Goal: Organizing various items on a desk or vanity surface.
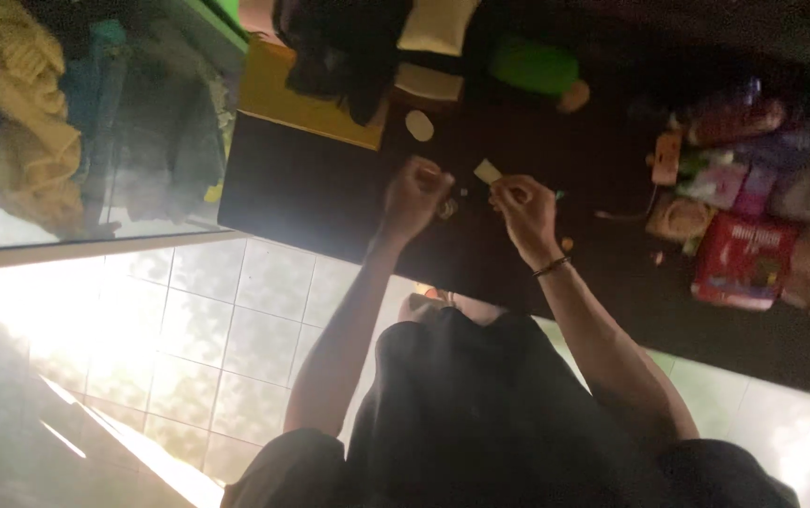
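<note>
Dark-clothed lap (480, 414) up front, then both arms reach onto the black worktop (330, 198). Left hand (414, 193) is curled into a fist and right hand (523, 207) pinches something tiny, can't tell what, beside a small pale card (487, 171), likely for close work.

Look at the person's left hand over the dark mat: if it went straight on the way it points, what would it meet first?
Probably the white oval: the left hand points up the mat toward it. Depth is unclear.
</note>
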